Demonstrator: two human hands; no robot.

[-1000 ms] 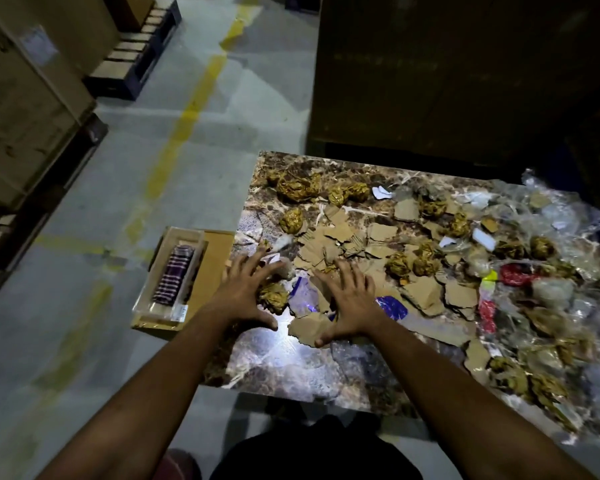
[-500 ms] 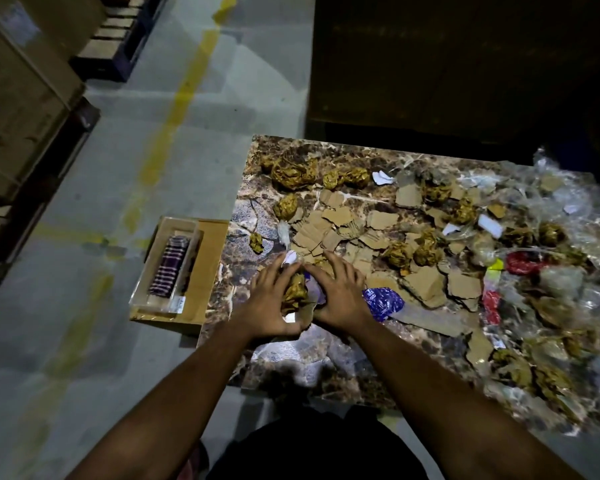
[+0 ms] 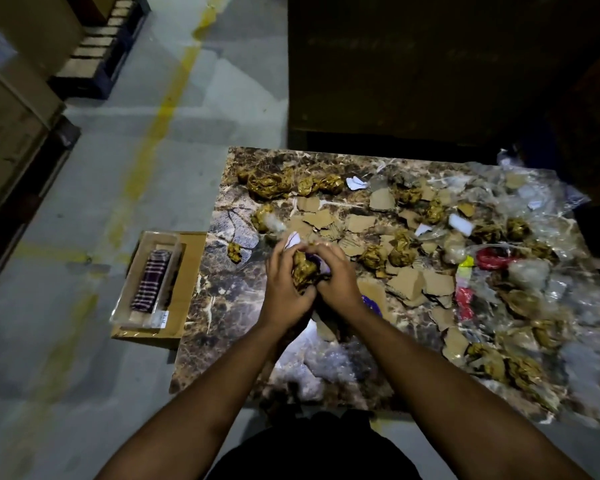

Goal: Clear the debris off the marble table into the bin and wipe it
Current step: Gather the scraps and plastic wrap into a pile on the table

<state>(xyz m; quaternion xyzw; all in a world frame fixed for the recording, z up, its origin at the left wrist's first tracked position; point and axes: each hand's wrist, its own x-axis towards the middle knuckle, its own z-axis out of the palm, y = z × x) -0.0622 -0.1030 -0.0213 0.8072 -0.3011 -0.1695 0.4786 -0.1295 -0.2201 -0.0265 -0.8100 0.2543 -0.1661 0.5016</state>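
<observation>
Gather step: left hand (image 3: 284, 289) and right hand (image 3: 336, 282), fingers curled, cup a scrap bundle (image 3: 303, 270) at frame centre, above the marble table (image 3: 222, 306). Debris covers centre and right. Bin not visible; locate next.

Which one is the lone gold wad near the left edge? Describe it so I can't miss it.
Start at the marble table's left edge, beside the clear box holding striped cloth. The small gold wad lies alone on bare marble, left of both hands, apart from the larger clustered wads.
</observation>
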